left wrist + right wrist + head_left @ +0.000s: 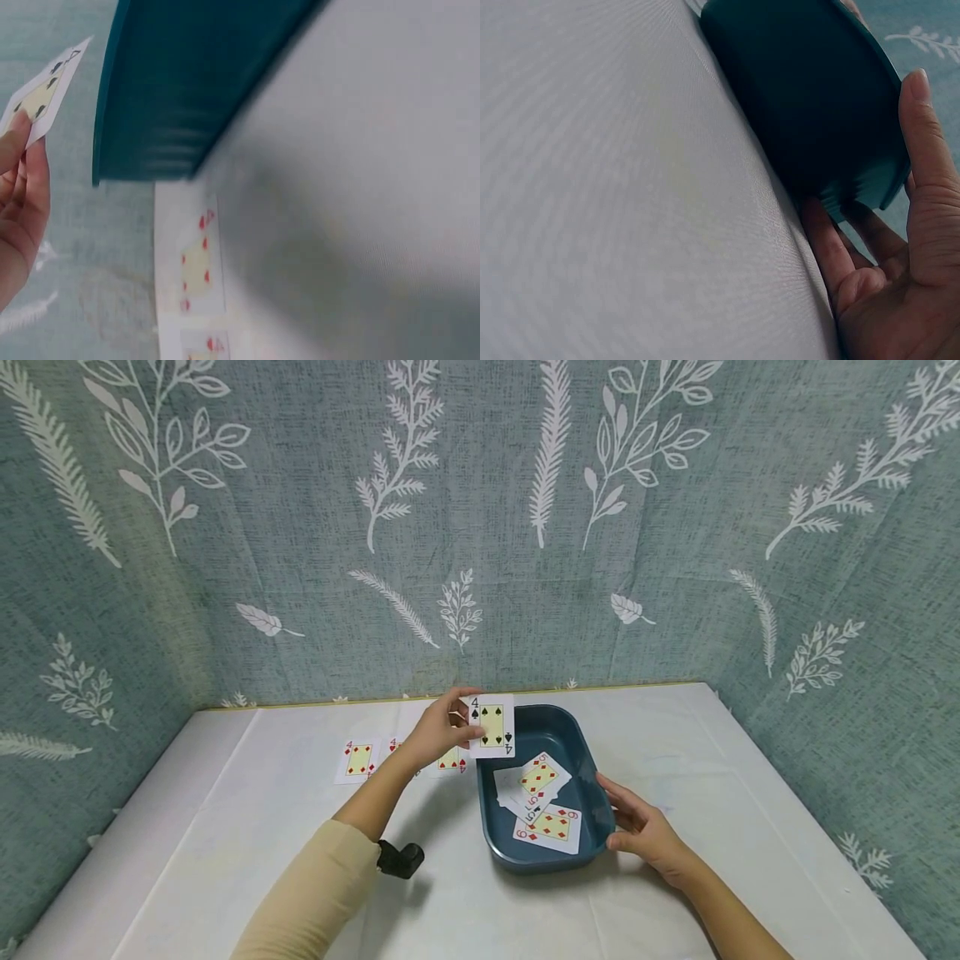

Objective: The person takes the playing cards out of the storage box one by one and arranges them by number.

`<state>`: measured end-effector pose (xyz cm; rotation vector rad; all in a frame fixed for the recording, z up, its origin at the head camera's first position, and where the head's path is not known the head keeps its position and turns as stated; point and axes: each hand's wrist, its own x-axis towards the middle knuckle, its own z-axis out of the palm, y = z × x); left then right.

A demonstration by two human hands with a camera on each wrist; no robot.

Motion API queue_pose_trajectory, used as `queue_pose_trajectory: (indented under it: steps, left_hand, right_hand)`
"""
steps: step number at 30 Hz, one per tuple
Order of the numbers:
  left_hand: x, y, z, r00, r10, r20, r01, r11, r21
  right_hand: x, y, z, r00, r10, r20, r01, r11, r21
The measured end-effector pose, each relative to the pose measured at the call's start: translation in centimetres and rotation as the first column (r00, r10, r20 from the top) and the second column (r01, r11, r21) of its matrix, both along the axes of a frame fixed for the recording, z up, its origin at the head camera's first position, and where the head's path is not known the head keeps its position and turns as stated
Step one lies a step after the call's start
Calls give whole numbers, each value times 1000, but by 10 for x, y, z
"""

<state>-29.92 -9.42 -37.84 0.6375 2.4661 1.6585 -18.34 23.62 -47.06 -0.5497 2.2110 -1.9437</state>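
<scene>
Over by the far left corner of the blue tray, your left hand pinches the four of spades between thumb and fingers, face toward you and clear of the table. Your right hand grips the tray's right side, thumb at the rim and fingers low against the wall. Three cards lie in a row to the tray's left: the four of diamonds, a middle card mostly covered by your forearm, and the four of hearts, partly behind your hand. Judging by that row, you seem to be partway through sorting out fours, with three set down and the spade in hand not yet placed. What's left sits overlapping in the tray: the five of diamonds on top, another diamond card that looks like a six, and others beneath. You can't count that pile from these views, so how much remains is unclear.
</scene>
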Motion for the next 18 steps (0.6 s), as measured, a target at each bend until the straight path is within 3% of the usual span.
queue_pose_trajectory:
  steps: [8, 18]
  left_hand:
    - [0, -30, -6, 992, 93, 82, -97, 994, 50]
    - [0, -65, -13, 986, 144, 83, -146, 989, 19]
  right_hand:
    - [-1, 1, -1, 1000, 10, -12, -11, 1000, -8]
    - [-1, 3, -2, 1000, 10, -19, -10, 1000, 0]
